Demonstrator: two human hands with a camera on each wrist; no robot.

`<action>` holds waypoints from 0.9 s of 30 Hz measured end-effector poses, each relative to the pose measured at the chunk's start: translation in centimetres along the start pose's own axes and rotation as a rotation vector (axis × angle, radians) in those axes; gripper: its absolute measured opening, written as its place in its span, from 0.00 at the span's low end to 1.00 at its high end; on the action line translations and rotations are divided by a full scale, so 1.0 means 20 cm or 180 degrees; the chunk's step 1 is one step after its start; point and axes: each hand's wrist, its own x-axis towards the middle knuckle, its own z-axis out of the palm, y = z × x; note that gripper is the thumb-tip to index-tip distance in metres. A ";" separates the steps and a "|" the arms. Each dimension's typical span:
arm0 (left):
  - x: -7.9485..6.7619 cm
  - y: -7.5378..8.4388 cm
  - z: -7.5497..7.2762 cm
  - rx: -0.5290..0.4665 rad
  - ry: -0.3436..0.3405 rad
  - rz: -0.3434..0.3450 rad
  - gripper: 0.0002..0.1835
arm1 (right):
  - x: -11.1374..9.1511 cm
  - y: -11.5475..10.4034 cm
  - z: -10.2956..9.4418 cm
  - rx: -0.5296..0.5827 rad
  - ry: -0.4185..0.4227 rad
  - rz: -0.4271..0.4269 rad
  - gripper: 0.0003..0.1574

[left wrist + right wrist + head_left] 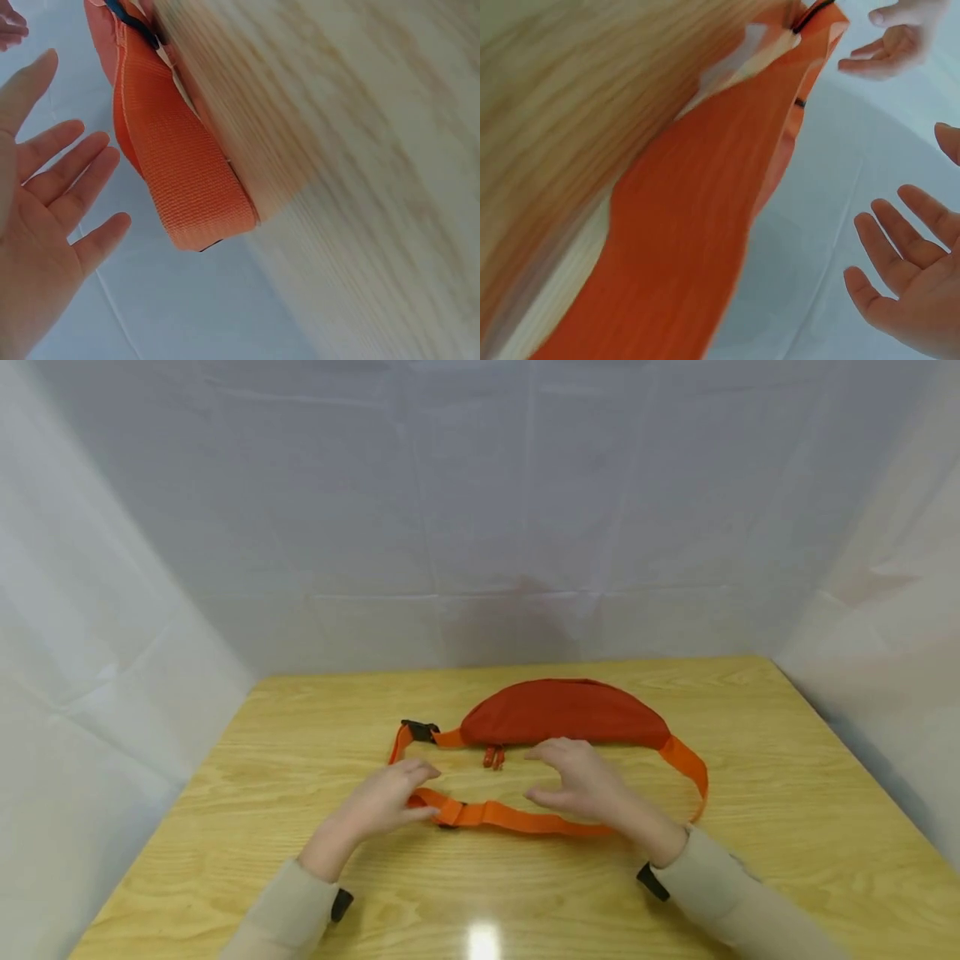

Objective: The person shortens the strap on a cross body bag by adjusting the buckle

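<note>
A red waist bag (562,714) lies on the table, its orange strap (525,820) looped toward the near side. My left hand (382,797) hovers by the strap's left bend, thumb and fingers spread apart. In the left wrist view those fingers (79,184) stand clear of the folded orange webbing (184,172). My right hand (581,781) is above the loop, just in front of the bag, and holds nothing. The right wrist view has its fingers (889,259) apart from the strap (694,195). A black buckle (420,731) sits at the strap's left end.
Red zipper pulls (493,757) hang from the bag's near edge. A dark slider (448,825) shows on the near strap. The wooden table (262,760) is bounded by white sheeting (525,527) at the back and both sides.
</note>
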 end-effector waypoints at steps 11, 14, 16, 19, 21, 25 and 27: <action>0.00 -0.02 0.01 0.0017 -0.0161 0.0010 0.25 | 0.10 -0.03 0.11 0.0126 -0.0474 -0.0038 0.28; 0.00 -0.02 0.02 0.0016 -0.0242 0.0001 0.25 | 0.12 -0.03 0.14 -0.0004 -0.0643 -0.0008 0.29; 0.00 -0.03 0.02 0.0014 -0.0299 0.0027 0.25 | 0.14 -0.03 0.16 -0.0119 -0.0776 0.0009 0.29; 0.01 -0.03 0.03 0.0030 -0.0388 0.0054 0.24 | 0.15 -0.05 0.19 -0.0210 -0.0982 0.0018 0.29; 0.02 -0.03 0.03 0.0009 -0.0428 0.0055 0.24 | 0.16 -0.05 0.21 -0.0266 -0.1080 -0.0020 0.29; 0.02 -0.02 0.04 -0.0015 -0.0499 0.0017 0.23 | 0.16 -0.06 0.24 -0.0420 -0.1189 -0.0087 0.28; 0.02 -0.03 0.05 -0.0008 -0.0524 0.0025 0.23 | 0.16 -0.07 0.25 -0.0517 -0.1234 -0.0124 0.28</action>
